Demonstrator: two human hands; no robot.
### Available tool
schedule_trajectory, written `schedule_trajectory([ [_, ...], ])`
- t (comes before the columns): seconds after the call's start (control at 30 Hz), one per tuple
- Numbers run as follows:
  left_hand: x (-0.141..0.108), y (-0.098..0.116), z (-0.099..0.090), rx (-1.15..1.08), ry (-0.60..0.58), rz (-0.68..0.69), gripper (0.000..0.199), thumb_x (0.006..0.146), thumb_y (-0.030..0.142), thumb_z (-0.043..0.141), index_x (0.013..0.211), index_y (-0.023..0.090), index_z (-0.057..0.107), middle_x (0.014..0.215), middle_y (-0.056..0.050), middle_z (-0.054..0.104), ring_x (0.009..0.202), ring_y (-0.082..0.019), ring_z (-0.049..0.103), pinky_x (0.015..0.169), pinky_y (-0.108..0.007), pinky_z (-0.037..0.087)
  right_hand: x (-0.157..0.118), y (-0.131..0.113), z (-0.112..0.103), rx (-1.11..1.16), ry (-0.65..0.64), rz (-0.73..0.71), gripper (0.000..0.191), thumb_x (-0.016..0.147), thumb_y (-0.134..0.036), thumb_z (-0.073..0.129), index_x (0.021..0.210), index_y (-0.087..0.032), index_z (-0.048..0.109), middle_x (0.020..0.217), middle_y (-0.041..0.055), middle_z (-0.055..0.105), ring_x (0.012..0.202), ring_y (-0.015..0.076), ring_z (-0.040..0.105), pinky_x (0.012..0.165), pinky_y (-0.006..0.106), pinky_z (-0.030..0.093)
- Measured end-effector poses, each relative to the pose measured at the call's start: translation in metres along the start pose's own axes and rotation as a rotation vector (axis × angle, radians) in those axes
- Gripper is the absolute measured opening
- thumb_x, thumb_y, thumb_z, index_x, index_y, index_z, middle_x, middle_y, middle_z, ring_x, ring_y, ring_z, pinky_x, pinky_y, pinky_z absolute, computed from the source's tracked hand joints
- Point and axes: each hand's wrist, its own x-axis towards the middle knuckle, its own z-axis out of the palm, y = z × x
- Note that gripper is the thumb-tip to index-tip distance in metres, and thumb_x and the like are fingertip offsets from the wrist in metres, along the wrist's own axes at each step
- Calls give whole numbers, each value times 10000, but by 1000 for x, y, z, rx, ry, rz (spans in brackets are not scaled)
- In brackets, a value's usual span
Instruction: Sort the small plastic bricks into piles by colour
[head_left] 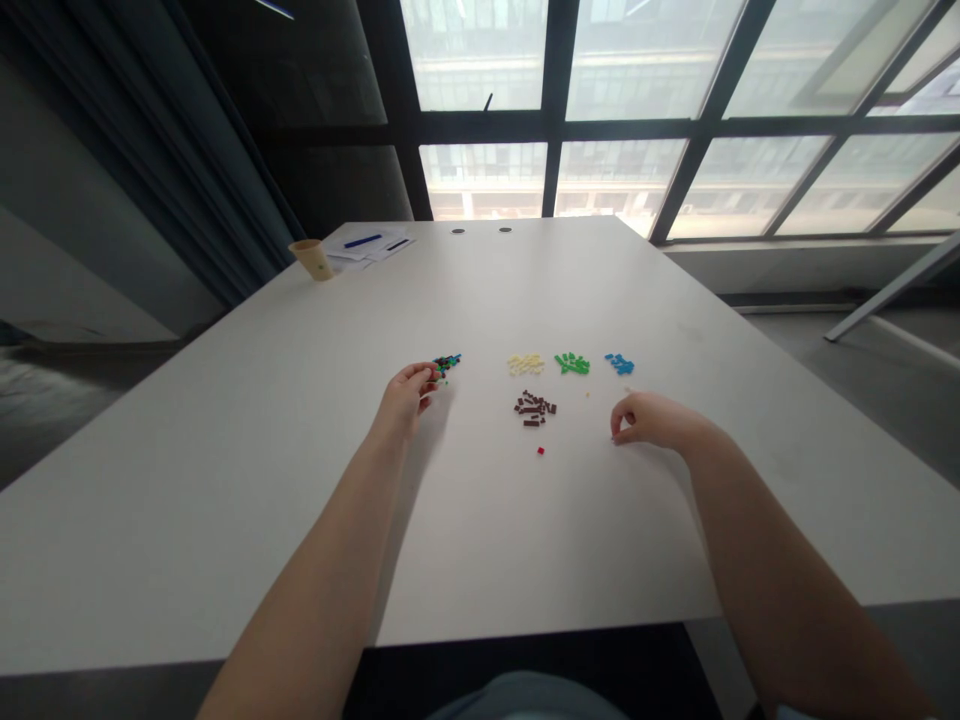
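Observation:
My left hand point(411, 392) is at a small mixed pile of toy bricks point(448, 362), dark, blue and green, its fingers closed together at the pile's near edge. What those fingers hold, if anything, is hidden. My right hand point(646, 418) rests low over the table on the right, thumb and forefinger pinched at the tabletop on something too small to name. Between the hands lie sorted groups: cream bricks point(526, 364), green bricks point(573, 363), blue bricks point(620, 364) and dark brown bricks point(534, 408). One red brick point(541, 451) sits alone nearer me.
The white table point(480, 560) stretches toward the windows. At its far left, a tan paper cup point(312, 260) leans beside papers point(367, 248) with a blue pen point(363, 241) on them. A tiny cream piece point(587, 395) lies left of my right hand.

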Motion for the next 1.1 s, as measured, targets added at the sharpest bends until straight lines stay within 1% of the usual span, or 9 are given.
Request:
schedule_trajectory([
  [0.13, 9, -5, -5, 95, 55, 105, 133, 627, 231, 601, 752, 193, 622, 731, -12, 624, 583, -93, 498, 530, -211, 331, -2, -1, -2, -9, 10, 0, 126, 652, -284, 647, 717, -190, 700, 660, 22, 549, 616, 129, 488, 555, 228, 351],
  [0.23, 20, -16, -11, 340, 85, 359, 95, 659, 204, 599, 734, 192, 658, 744, -30, 596, 676, -128, 519, 632, -243, 388, -3, -1, -4, 8, 84, 34, 192, 687, -352, 609, 729, -183, 691, 666, 28, 565, 591, 123, 481, 529, 228, 331],
  [0.33, 28, -29, -13, 715, 33, 583, 135, 681, 213, 596, 771, 210, 696, 824, -47, 561, 833, -180, 521, 785, -294, 408, -5, -4, -6, 36, 175, 78, 270, 735, -414, 539, 724, -180, 672, 633, 26, 567, 556, 118, 465, 509, 234, 308],
  [0.43, 33, -37, -13, 1035, 11, 629, 189, 730, 271, 560, 840, 233, 709, 909, -57, 539, 917, -215, 501, 840, -345, 412, -6, -9, -6, 58, 226, 79, 291, 748, -433, 513, 714, -186, 662, 614, 20, 556, 537, 114, 440, 499, 237, 292],
  [0.57, 35, -40, -12, 1158, 44, 662, 189, 751, 298, 547, 812, 236, 714, 934, -60, 545, 930, -224, 497, 833, -354, 427, -8, -13, -5, 96, 286, 50, 317, 746, -462, 507, 680, -188, 652, 593, 14, 531, 513, 107, 413, 493, 237, 282],
  [0.7, 35, -38, -10, 1100, -4, 716, 163, 740, 248, 551, 754, 205, 707, 907, -66, 587, 915, -221, 514, 850, -362, 416, -8, -10, -7, 139, 436, 46, 379, 758, -514, 476, 677, -188, 652, 549, 3, 491, 492, 106, 394, 489, 240, 270],
  [0.83, 27, -32, -5, 831, -75, 696, 195, 768, 253, 510, 815, 169, 679, 850, -67, 646, 831, -196, 562, 822, -351, 420, -6, -3, -10, 206, 687, 141, 382, 743, -520, 491, 663, -178, 640, 474, -21, 415, 466, 104, 378, 489, 240, 265],
  [0.97, 9, -27, 8, 510, -196, 560, 185, 744, 292, 548, 823, 165, 658, 835, -57, 672, 746, -162, 586, 726, -303, 435, -6, 2, -12, 271, 884, 246, 348, 726, -494, 514, 670, -173, 637, 451, -37, 366, 463, 104, 383, 495, 235, 275],
  [1.1, -21, -26, 31, 116, -368, 323, 253, 580, 319, 726, 756, 157, 644, 766, -46, 680, 708, -143, 602, 680, -270, 444, -4, -2, -11, 291, 900, 250, 329, 723, -472, 517, 662, -171, 635, 448, -40, 363, 455, 100, 376, 493, 233, 273],
])
